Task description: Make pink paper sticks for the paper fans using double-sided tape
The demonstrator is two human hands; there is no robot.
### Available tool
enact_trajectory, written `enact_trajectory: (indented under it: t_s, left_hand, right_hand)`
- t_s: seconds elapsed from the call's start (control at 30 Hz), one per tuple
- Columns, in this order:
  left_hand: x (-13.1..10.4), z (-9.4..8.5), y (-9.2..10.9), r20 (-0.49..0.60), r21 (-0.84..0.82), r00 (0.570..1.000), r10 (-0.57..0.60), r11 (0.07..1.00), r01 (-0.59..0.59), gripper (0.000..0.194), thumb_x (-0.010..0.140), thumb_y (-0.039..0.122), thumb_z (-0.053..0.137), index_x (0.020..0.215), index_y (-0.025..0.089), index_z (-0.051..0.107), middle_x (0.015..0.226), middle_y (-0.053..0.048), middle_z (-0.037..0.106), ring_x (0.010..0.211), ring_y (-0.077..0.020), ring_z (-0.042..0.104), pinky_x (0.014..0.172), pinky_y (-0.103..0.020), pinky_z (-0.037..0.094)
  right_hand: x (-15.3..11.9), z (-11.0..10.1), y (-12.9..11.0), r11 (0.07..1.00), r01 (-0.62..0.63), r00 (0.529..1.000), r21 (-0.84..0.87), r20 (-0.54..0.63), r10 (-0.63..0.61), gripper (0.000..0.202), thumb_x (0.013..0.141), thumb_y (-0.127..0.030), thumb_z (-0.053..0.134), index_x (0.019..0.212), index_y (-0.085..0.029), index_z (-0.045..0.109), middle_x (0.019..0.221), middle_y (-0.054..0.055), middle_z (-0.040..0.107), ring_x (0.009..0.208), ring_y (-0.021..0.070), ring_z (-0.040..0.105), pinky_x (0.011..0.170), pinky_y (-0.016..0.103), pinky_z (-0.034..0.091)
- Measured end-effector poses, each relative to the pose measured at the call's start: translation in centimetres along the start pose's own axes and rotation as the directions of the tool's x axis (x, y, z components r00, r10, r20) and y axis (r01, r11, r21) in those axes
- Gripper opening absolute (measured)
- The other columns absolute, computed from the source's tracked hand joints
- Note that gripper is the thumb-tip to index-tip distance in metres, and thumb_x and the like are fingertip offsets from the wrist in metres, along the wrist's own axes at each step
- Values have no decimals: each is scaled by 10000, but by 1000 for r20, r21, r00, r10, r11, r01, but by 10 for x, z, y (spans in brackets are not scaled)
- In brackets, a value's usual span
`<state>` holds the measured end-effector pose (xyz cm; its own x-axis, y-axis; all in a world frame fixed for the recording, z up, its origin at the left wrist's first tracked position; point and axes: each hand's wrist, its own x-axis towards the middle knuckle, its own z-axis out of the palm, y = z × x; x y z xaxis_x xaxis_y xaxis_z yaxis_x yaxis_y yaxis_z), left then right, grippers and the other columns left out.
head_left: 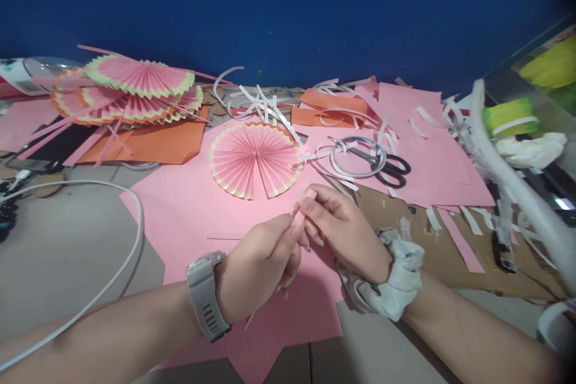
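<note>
A narrow pink paper strip (311,194) is pinched between my two hands, its upper end showing at the fingertips. My left hand (265,252), with a grey watch on the wrist, is closed on the strip from the left. From the right, my right hand (335,216) grips it near the top with thumb and fingers; a pale scrunchie circles that wrist. Just beyond lies a pleated pink paper fan (254,159) with a yellow and orange edge, opened nearly to a full circle. Large pink paper sheets (180,216) spread underneath.
Black-handled scissors (396,171) and a tape roll (357,157) lie right of the fan. More pleated fans (141,78) are stacked at left on orange paper (180,144). White paper scraps litter the back. A white cable (139,216) loops at left; a blue wall (270,12) stands behind.
</note>
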<state>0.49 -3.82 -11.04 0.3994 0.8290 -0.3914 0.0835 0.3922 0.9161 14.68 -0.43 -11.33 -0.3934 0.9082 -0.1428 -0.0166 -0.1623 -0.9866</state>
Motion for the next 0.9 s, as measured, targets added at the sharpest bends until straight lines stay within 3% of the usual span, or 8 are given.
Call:
enact_trajectory:
  t_s: [0.4, 0.57, 0.9]
  left_hand:
    - [0, -1, 4, 14, -51, 1000, -14, 999, 14, 356, 929, 439, 331, 756, 178, 502, 444, 71, 441, 316, -45, 381, 315, -125, 310]
    - [-1, -2, 3, 21, -74, 1000, 5, 997, -3, 320, 942, 391, 329, 801, 172, 514, 479, 66, 465, 339, -43, 398, 352, -136, 347]
    - [-5, -3, 3, 19, -59, 999, 44, 997, -42, 359, 936, 431, 344, 725, 175, 479, 450, 69, 427, 350, -42, 396, 368, -137, 338]
  right_hand:
    - [-1, 0, 0, 1000, 20, 1000, 16, 11, -21, 252, 897, -343, 481, 704, -181, 473, 487, -76, 433, 429, 55, 436, 435, 184, 355]
    - [-2, -1, 2, 997, 60, 997, 50, -61, -57, 266, 917, -315, 450, 682, -190, 433, 500, -81, 433, 430, 54, 444, 450, 191, 375]
    - [-10, 1, -5, 967, 119, 993, -225, 48, -111, 266, 946, -222, 381, 712, -188, 503, 621, -50, 504, 592, 67, 505, 602, 217, 402]
